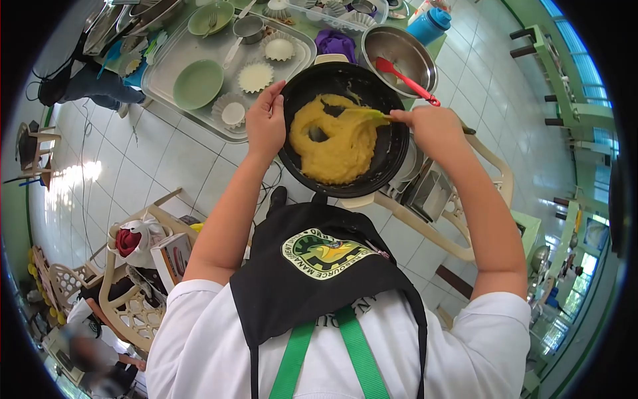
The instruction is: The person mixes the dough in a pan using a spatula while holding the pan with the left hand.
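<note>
1 pan [393,158] in L hand [267,121]; R hand [433,130] w/ spatula [367,115] in mix [339,159].

The pan [393,149] is black, with cream handles [332,58] at twelve and six o'clock. Inside it, the mixture [335,163] is golden yellow and the spatula [363,115] at two o'clock lime green. Around the pan, the cloth [335,45] at twelve is purple, the bottle [428,28] at one bright blue, the scraper [407,80] at two red, and the nearer plate [198,85] at ten pale green. At six, the black apron [286,229] bears a round emblem [325,253] in cream, green and yellow. White floor tiles [149,149] at nine show a grey grid.
</note>
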Demonstrator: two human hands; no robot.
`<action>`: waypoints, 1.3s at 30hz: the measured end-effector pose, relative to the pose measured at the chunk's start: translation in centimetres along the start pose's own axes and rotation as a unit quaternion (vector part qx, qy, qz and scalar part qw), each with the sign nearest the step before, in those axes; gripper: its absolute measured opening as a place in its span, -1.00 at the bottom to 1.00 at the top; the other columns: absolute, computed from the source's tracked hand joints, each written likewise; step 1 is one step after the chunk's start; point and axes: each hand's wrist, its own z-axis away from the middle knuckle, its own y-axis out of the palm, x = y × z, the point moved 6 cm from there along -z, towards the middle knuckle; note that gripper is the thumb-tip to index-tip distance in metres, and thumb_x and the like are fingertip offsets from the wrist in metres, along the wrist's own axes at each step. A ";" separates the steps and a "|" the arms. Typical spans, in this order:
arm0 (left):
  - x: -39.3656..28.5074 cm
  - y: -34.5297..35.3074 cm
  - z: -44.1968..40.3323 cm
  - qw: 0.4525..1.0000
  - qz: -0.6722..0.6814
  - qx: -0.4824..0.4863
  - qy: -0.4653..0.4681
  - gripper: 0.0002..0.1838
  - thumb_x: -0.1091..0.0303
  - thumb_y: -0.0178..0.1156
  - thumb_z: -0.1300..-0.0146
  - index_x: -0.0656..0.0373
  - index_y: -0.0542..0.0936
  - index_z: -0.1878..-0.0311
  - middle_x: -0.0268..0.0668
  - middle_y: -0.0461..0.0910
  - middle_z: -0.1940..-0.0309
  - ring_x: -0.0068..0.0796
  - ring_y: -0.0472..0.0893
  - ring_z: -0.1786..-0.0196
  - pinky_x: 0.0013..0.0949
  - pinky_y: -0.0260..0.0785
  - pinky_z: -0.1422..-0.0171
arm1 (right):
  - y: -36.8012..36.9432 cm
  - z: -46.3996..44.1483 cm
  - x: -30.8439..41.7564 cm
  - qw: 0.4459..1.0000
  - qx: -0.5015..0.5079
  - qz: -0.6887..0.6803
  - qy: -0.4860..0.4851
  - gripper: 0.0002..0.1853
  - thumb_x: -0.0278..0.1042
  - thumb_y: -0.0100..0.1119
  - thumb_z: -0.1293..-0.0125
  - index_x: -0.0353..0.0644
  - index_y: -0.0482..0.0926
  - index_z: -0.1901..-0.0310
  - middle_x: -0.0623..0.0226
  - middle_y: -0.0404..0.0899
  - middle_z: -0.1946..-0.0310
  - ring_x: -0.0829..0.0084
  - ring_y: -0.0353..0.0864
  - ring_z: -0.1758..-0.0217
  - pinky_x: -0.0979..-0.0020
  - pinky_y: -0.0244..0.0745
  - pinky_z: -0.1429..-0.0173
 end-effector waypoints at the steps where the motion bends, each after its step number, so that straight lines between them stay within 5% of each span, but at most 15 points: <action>1: 0.0 0.1 -0.1 1.000 0.001 0.004 0.001 -0.70 0.50 0.08 -0.43 0.22 0.61 -0.16 -0.23 0.72 0.04 -0.55 0.64 0.02 -0.46 0.42 -0.17 | 0.5 -0.8 -0.5 1.000 0.001 0.011 0.022 -0.58 -0.41 -0.01 -0.35 0.31 0.66 -0.13 0.25 0.67 0.29 0.21 0.70 0.14 0.18 0.58 0.12; 7: 0.3 0.3 0.1 1.000 0.006 -0.014 0.001 -0.72 0.50 0.06 -0.44 0.23 0.60 -0.15 -0.20 0.72 0.04 -0.46 0.67 0.01 -0.39 0.40 -0.23 | 2.8 2.8 0.5 0.991 0.115 -0.014 0.073 -0.61 -0.37 0.01 -0.37 0.30 0.68 -0.10 0.18 0.69 0.25 0.17 0.71 0.08 0.15 0.61 0.02; 13: 0.0 0.4 0.3 0.999 0.030 -0.019 0.010 -0.74 0.49 0.05 -0.44 0.21 0.60 -0.12 -0.14 0.72 0.05 -0.32 0.69 0.00 -0.25 0.12 -0.53 | 5.6 3.3 7.7 0.946 0.239 -0.195 0.097 -0.74 -0.33 0.15 -0.32 0.00 0.74 0.02 0.11 0.73 0.22 0.16 0.72 0.14 0.19 0.59 0.00; 15: 0.0 0.3 0.3 1.000 0.014 -0.002 -0.010 -0.74 0.50 0.04 -0.44 0.21 0.59 -0.12 -0.10 0.71 0.06 -0.27 0.69 0.00 -0.20 0.05 -0.57 | 6.0 1.6 8.8 0.857 0.268 -0.420 0.128 -0.75 -0.26 0.22 -0.31 -0.11 0.73 0.05 0.13 0.72 0.31 0.22 0.71 0.26 0.25 0.57 0.07; 17: 0.0 0.3 0.3 1.000 0.007 0.004 0.008 -0.73 0.50 0.04 -0.44 0.21 0.59 -0.13 -0.09 0.71 0.07 -0.25 0.69 0.00 -0.19 0.05 -0.57 | 5.2 -0.3 7.1 0.874 0.225 -0.412 0.124 -0.73 -0.20 0.28 -0.30 -0.10 0.73 0.05 0.14 0.69 0.37 0.28 0.66 0.33 0.28 0.53 0.13; 18: -0.1 0.4 0.2 1.000 -0.001 0.005 0.024 -0.73 0.50 0.03 -0.44 0.20 0.58 -0.13 -0.09 0.71 0.07 -0.23 0.69 0.00 -0.18 0.05 -0.58 | 3.4 -0.8 6.4 0.913 0.183 -0.346 0.115 -0.70 -0.26 0.19 -0.40 -0.03 0.68 -0.12 0.13 0.57 0.52 0.38 0.60 0.43 0.25 0.49 0.23; 21: -0.6 0.4 0.2 1.000 0.013 0.011 0.011 -0.73 0.49 0.02 -0.44 0.20 0.59 -0.12 -0.10 0.71 0.07 -0.22 0.69 0.00 -0.16 0.05 -0.59 | -4.4 0.7 6.9 0.984 0.012 -0.146 0.103 -0.67 -0.34 0.04 -0.42 0.03 0.65 -0.14 -0.04 0.65 0.29 0.08 0.69 0.21 0.10 0.57 0.11; 24: -0.5 0.3 0.3 1.000 0.018 0.002 0.020 -0.72 0.49 0.01 -0.43 0.20 0.59 -0.12 -0.09 0.71 0.07 -0.22 0.69 -0.01 -0.15 0.03 -0.59 | -2.4 1.4 9.6 0.991 -0.088 -0.028 0.097 -0.63 -0.37 0.00 -0.42 0.04 0.57 -0.22 0.01 0.60 0.25 0.08 0.67 0.20 0.11 0.59 0.11; 27: -0.3 0.4 0.3 1.000 0.011 0.002 0.022 -0.71 0.50 0.01 -0.43 0.19 0.58 -0.14 -0.10 0.71 0.07 -0.20 0.69 -0.01 -0.14 0.01 -0.60 | 5.2 2.2 11.2 0.987 -0.086 -0.068 0.117 -0.54 -0.48 -0.05 -0.36 -0.04 0.51 -0.28 0.04 0.55 0.24 0.05 0.66 0.21 0.13 0.60 0.14; 30: -0.6 0.3 0.3 1.000 0.013 0.005 0.022 -0.70 0.51 0.00 -0.42 0.18 0.58 -0.15 -0.11 0.71 0.07 -0.19 0.70 0.00 -0.14 0.01 -0.61 | 0.0 5.0 10.1 0.990 0.050 -0.054 0.120 -0.47 -0.55 -0.01 -0.27 0.12 0.56 -0.25 0.12 0.55 0.23 0.08 0.66 0.21 0.13 0.60 0.11; 34: -0.6 0.4 0.5 0.999 0.029 0.012 0.013 -0.70 0.51 0.00 -0.42 0.18 0.59 -0.14 -0.11 0.71 0.07 -0.20 0.70 0.02 -0.13 0.01 -0.60 | -0.7 5.4 4.7 0.954 -0.025 -0.173 0.244 -0.56 -0.45 0.01 -0.34 0.16 0.64 -0.18 0.04 0.64 0.25 0.01 0.64 0.16 0.09 0.53 0.06; 39: -0.3 0.5 0.3 0.999 0.031 0.012 0.025 -0.71 0.52 0.02 -0.42 0.18 0.59 -0.13 -0.11 0.71 0.08 -0.22 0.71 0.01 -0.13 0.03 -0.59 | 4.7 0.4 2.1 0.933 -0.017 -0.230 0.276 -0.63 -0.34 0.05 -0.40 0.12 0.62 -0.19 -0.01 0.66 0.15 -0.02 0.64 0.08 0.10 0.53 -0.01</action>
